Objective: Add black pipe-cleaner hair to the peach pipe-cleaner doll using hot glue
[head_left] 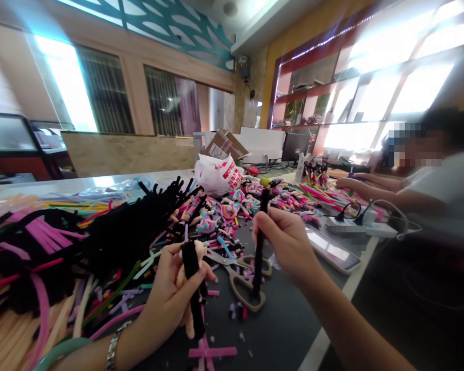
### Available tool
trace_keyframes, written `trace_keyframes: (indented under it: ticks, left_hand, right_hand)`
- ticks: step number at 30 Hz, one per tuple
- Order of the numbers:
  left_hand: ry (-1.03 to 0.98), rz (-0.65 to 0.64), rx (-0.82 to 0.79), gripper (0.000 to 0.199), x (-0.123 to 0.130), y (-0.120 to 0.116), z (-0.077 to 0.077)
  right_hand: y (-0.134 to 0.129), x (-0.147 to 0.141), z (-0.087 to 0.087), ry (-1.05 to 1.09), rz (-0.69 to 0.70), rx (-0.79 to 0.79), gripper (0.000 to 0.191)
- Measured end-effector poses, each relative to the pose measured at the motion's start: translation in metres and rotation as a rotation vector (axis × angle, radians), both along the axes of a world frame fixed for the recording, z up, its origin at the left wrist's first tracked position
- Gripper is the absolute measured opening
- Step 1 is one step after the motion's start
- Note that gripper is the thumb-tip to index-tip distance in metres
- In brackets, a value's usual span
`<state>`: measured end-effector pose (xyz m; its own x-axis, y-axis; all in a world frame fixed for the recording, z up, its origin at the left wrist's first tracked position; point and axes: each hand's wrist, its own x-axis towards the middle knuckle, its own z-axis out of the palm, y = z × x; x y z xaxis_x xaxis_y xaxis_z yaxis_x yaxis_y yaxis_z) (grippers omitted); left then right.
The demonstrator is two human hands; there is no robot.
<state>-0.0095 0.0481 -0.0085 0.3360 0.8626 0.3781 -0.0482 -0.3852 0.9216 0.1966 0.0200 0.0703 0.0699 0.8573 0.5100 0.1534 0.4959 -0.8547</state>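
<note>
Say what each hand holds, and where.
Left hand: a black pipe-cleaner bundle, gripped at its middle. Right hand: a black pipe cleaner, pinched near its upper end.

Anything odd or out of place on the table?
The tablet stands out: it lies right by the table's edge, beside a power strip and loose cables, so it looks exposed. Pipe-cleaner scraps litter the dark tabletop, but that looks like ordinary working mess.

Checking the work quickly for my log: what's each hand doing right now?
Left hand: closed, holding a black pipe cleaner with a peach fuzzy figure.
Right hand: closed, pinching another black pipe cleaner.
</note>
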Motion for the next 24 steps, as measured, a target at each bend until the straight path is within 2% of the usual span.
trace_keyframes:
  ticks: [5,11,15,19,22,24]
  left_hand:
    - [0.001,-0.097,0.170,0.027,-0.006,-0.004,-0.005]
    - [0.030,-0.174,0.445,0.045,-0.012,-0.003,-0.006]
    - [0.055,-0.073,0.602,0.051,-0.015,0.002,-0.005]
    - [0.159,0.016,0.617,0.043,-0.020,0.003,-0.005]
    - [0.154,-0.054,0.733,0.058,-0.023,0.004,-0.007]
    - [0.127,-0.099,0.796,0.069,-0.024,0.005,-0.010]
  right_hand:
    - [0.000,-0.021,-0.013,-0.024,0.130,-0.063,0.039]
    - [-0.009,-0.021,-0.027,0.011,0.207,-0.239,0.036]
    - [-0.020,-0.022,-0.021,-0.004,0.258,-0.278,0.036]
    - [-0.037,-0.028,-0.011,-0.125,0.226,-0.335,0.039]
    - [-0.050,-0.031,-0.005,-0.222,0.186,-0.327,0.042]
    - [-0.055,-0.032,-0.004,-0.243,0.146,-0.285,0.034]
